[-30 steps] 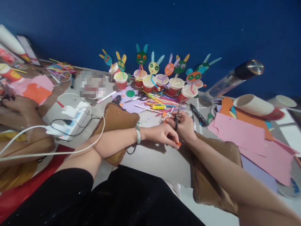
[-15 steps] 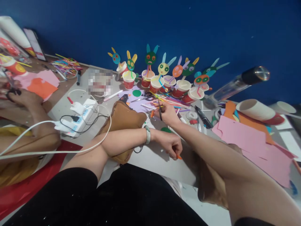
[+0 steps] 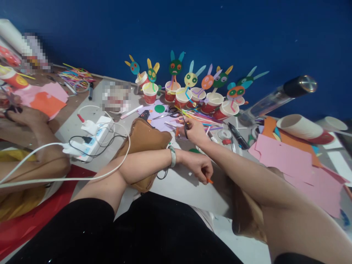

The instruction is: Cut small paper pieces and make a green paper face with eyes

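Note:
My left hand [image 3: 196, 167], with a pale bangle [image 3: 172, 157] at its wrist, is closed over the table. A small orange piece [image 3: 209, 180] sticks out from its curled fingers; most of it is hidden. My right hand [image 3: 195, 131] reaches across beyond it, its fingers through the dark handle of a pair of scissors [image 3: 185, 126]. The blades point up and away, towards the cups. Another bit of orange [image 3: 177, 131] shows at the right fingertips, too small to make out. Just past this hand lie coloured sticks [image 3: 202, 118], probably straws or pipe cleaners.
Paper cups [image 3: 150, 94] with paper rabbit figures line the blue wall. A clear bottle [image 3: 271, 101] and pink paper [image 3: 284, 154] are at right. A brown pouch [image 3: 147, 135] lies under my left forearm, beside a power strip [image 3: 96, 141]. At far left, a co-worker's hand [image 3: 27, 113] holds scissors.
The scissors in my right hand have tilted slightly, and the fingers have shifted a little. My left hand stays almost still with the orange piece.

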`<action>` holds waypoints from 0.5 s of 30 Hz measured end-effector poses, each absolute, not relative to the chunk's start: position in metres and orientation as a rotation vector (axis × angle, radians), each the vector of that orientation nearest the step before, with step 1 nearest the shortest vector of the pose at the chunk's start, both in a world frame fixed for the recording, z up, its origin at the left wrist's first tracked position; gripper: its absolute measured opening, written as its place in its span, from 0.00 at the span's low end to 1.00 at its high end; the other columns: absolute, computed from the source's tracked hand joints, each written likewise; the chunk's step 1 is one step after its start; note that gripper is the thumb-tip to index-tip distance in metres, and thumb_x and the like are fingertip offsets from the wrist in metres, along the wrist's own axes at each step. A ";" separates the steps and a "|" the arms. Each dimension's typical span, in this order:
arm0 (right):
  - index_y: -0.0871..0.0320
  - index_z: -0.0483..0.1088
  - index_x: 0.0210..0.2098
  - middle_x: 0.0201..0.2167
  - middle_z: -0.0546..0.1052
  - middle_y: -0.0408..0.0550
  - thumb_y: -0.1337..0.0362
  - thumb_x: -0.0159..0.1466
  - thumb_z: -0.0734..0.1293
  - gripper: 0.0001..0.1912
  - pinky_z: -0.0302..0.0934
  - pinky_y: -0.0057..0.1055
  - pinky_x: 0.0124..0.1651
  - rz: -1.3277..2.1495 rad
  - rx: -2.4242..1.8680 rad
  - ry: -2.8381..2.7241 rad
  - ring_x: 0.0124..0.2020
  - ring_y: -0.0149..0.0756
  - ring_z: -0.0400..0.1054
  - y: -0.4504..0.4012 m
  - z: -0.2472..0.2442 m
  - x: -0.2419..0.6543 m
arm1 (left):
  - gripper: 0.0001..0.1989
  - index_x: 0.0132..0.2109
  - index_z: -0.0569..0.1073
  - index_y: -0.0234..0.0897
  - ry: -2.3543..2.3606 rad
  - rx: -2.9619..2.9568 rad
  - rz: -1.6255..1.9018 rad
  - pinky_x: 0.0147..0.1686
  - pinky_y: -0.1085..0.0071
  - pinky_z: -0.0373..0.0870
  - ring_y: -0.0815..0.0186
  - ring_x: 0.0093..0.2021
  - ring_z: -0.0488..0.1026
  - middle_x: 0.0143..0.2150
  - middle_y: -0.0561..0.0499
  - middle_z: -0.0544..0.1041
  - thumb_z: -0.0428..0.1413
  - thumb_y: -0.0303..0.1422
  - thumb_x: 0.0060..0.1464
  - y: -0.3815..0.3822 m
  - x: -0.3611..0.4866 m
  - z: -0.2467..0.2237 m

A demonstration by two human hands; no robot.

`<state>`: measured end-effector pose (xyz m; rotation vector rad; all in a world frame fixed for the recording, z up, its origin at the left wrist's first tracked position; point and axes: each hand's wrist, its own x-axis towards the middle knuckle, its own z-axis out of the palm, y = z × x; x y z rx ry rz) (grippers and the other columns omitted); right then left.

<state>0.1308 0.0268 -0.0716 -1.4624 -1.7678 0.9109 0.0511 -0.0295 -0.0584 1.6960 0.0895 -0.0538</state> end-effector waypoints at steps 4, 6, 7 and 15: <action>0.61 0.79 0.40 0.25 0.79 0.46 0.64 0.52 0.71 0.16 0.63 0.31 0.32 0.884 -1.498 -1.866 0.28 0.38 0.70 0.025 -0.068 0.134 | 0.02 0.29 0.83 0.35 0.097 1.749 -0.056 0.29 0.74 0.66 0.69 0.26 0.74 0.26 0.51 0.81 0.67 0.26 0.49 -0.029 0.051 -0.059; 0.61 0.80 0.41 0.26 0.79 0.46 0.64 0.53 0.70 0.16 0.63 0.31 0.33 0.853 -1.515 -1.895 0.29 0.39 0.71 0.023 -0.066 0.134 | 0.01 0.30 0.84 0.34 0.101 1.764 -0.060 0.30 0.74 0.67 0.69 0.27 0.75 0.27 0.50 0.82 0.68 0.26 0.49 -0.029 0.051 -0.059; 0.61 0.80 0.41 0.27 0.80 0.47 0.63 0.54 0.70 0.16 0.63 0.31 0.33 0.838 -1.518 -1.893 0.29 0.39 0.71 0.022 -0.066 0.135 | 0.01 0.30 0.84 0.34 0.103 1.770 -0.064 0.30 0.74 0.67 0.69 0.27 0.75 0.27 0.50 0.82 0.67 0.26 0.49 -0.028 0.050 -0.059; 0.61 0.79 0.43 0.26 0.79 0.46 0.60 0.54 0.74 0.19 0.64 0.32 0.31 0.941 -1.494 -1.706 0.26 0.37 0.70 0.017 -0.047 0.162 | 0.02 0.33 0.83 0.32 0.159 1.753 0.021 0.32 0.75 0.68 0.70 0.28 0.75 0.28 0.50 0.82 0.65 0.27 0.53 -0.027 0.048 -0.055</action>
